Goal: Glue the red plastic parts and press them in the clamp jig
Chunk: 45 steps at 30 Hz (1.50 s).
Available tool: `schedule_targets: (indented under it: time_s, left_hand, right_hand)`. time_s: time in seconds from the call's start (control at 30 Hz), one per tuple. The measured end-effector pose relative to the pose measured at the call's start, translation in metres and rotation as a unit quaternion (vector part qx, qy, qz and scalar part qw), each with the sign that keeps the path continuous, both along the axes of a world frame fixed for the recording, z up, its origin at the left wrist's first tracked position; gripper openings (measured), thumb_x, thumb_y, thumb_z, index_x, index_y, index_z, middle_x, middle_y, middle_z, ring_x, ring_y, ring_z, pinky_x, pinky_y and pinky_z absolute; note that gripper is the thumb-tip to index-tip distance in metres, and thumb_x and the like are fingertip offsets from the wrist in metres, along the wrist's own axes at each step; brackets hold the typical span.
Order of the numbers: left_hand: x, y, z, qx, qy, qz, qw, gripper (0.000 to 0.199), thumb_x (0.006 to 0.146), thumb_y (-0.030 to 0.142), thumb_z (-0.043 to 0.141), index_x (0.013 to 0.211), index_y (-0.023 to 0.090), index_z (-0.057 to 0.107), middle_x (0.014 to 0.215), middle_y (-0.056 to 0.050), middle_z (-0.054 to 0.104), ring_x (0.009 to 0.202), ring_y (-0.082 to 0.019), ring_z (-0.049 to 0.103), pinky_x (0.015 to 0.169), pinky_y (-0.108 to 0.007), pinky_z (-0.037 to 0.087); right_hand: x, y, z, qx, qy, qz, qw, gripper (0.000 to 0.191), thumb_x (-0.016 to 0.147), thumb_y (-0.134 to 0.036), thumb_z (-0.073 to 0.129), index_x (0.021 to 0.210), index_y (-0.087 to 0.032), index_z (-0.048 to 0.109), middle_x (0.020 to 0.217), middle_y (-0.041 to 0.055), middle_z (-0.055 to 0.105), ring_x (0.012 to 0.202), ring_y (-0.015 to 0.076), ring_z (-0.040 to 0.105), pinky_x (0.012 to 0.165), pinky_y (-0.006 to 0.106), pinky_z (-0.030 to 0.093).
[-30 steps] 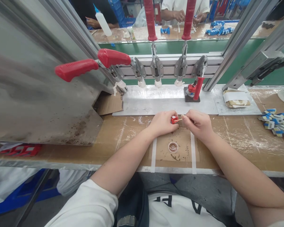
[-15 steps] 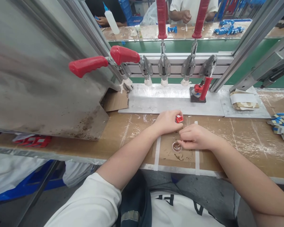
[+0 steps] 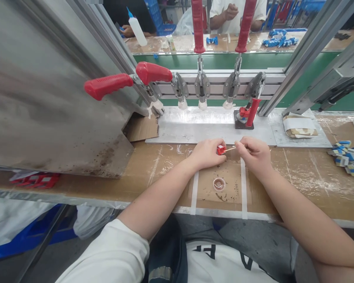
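Observation:
My left hand (image 3: 209, 153) is closed around a small red block-shaped part (image 3: 221, 149), whose open face points right. Pinched in my right hand (image 3: 253, 155) is a thin pale stick (image 3: 230, 149), with its tip at the red part. Below both hands a small round clear dish (image 3: 219, 184) holding some liquid sits on a cardboard sheet (image 3: 233, 192) taped to the bench. Dark wet spots mark the cardboard around the dish.
Red-handled toggle clamps (image 3: 201, 78) line a metal rail behind a metal plate (image 3: 191, 133). One presses on a dark block (image 3: 244, 120). A wrapped bundle (image 3: 300, 126) and blue-and-white pieces (image 3: 348, 157) lie at right. Across the bench, another person's hands (image 3: 230, 12) are visible.
My right hand has moved up and away from the dish, bringing the stick to the red part. The left hand keeps its hold in nearly the same place.

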State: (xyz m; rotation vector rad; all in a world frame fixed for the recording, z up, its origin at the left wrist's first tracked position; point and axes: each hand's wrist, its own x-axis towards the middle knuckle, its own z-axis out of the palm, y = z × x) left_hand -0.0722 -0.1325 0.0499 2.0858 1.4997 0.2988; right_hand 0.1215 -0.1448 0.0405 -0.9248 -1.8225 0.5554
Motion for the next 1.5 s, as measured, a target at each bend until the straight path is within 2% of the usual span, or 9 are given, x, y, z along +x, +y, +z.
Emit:
schedule_targets:
  time_s: [0.3,0.6,0.93,1.0,1.07,1.17,1.23,1.4,1.5]
  left_hand:
    - [0.001,0.000,-0.002,0.015,0.009,-0.004,1.000,0.024,0.073,0.030,0.064,0.097,0.026,0.068,0.087,-0.001,0.074,0.085,-0.026,0.068,0.069,-0.033,0.047]
    - [0.002,0.000,-0.003,0.019,0.019,0.003,1.000,0.022,0.074,0.031,0.065,0.095,0.026,0.068,0.086,-0.001,0.074,0.084,-0.026,0.068,0.069,-0.033,0.046]
    - [0.000,0.001,-0.005,0.014,-0.006,0.007,1.000,0.020,0.073,0.029,0.064,0.092,0.027,0.067,0.080,0.002,0.072,0.077,-0.023,0.065,0.064,-0.032,0.043]
    - [0.000,0.001,-0.005,0.011,-0.016,0.009,1.000,0.019,0.073,0.028,0.064,0.092,0.026,0.067,0.082,0.001,0.072,0.077,-0.023,0.065,0.066,-0.031,0.044]
    - [-0.001,0.002,-0.005,0.010,-0.029,0.011,0.999,0.020,0.072,0.027,0.063,0.091,0.026,0.068,0.084,0.001,0.073,0.079,-0.022,0.065,0.069,-0.031,0.046]
    - [-0.003,0.002,-0.005,0.010,-0.053,0.007,0.999,0.021,0.071,0.024,0.061,0.091,0.025,0.067,0.084,0.001,0.072,0.078,-0.022,0.065,0.070,-0.031,0.047]
    - [-0.005,0.002,-0.005,0.013,-0.071,0.010,0.997,0.023,0.069,0.023,0.059,0.091,0.024,0.067,0.082,0.001,0.071,0.076,-0.021,0.064,0.071,-0.031,0.048]
    - [-0.011,0.004,-0.010,0.041,-0.162,0.043,0.985,0.019,0.069,0.026,0.056,0.086,0.022,0.064,0.081,0.001,0.069,0.077,-0.019,0.063,0.077,-0.030,0.049]
    - [-0.015,0.010,-0.013,0.010,-0.244,0.082,0.966,0.021,0.070,0.032,0.058,0.089,0.022,0.062,0.067,0.005,0.061,0.062,-0.017,0.057,0.063,-0.027,0.046]
  right_hand:
    - [-0.003,0.003,-0.002,-0.027,-0.030,0.021,0.999,0.042,0.103,-0.040,0.056,0.066,-0.021,0.050,0.062,-0.0016,0.049,0.059,0.0131,0.046,0.058,0.029,0.036]
    - [-0.002,0.004,-0.005,0.009,-0.047,0.009,0.999,0.037,0.104,-0.036,0.055,0.070,-0.021,0.051,0.066,-0.0005,0.050,0.061,0.0142,0.047,0.060,0.030,0.037]
    - [0.000,0.001,0.003,0.072,-0.065,-0.039,0.995,0.042,0.101,-0.027,0.056,0.062,-0.022,0.042,0.057,-0.0024,0.042,0.054,0.0126,0.038,0.054,0.030,0.030]
    - [0.003,-0.002,0.006,0.064,-0.035,-0.003,0.997,0.041,0.101,-0.027,0.056,0.062,-0.022,0.045,0.056,-0.0022,0.044,0.053,0.0124,0.040,0.053,0.029,0.031]
    - [0.005,-0.003,0.008,0.060,-0.037,0.106,0.992,0.040,0.101,-0.027,0.056,0.063,-0.022,0.047,0.056,-0.0029,0.045,0.051,0.0118,0.040,0.053,0.028,0.031]
    - [0.005,-0.006,0.009,0.051,-0.130,0.284,0.949,0.044,0.102,-0.027,0.056,0.060,-0.022,0.044,0.054,-0.0049,0.043,0.050,0.0108,0.038,0.053,0.027,0.029]
    - [0.000,-0.009,0.008,0.055,-0.207,0.318,0.924,0.045,0.102,-0.030,0.057,0.060,-0.021,0.044,0.055,-0.0048,0.046,0.051,0.0106,0.040,0.055,0.026,0.028]
    - [-0.002,-0.006,0.013,0.087,-0.320,0.252,0.909,0.041,0.105,-0.044,0.054,0.072,-0.019,0.061,0.071,-0.0002,0.065,0.063,0.0134,0.054,0.059,0.027,0.031]
    - [0.035,0.000,0.017,0.033,-0.320,0.053,0.945,0.033,0.107,-0.038,0.050,0.087,-0.019,0.068,0.083,0.0014,0.070,0.074,0.0143,0.061,0.066,0.025,0.036]
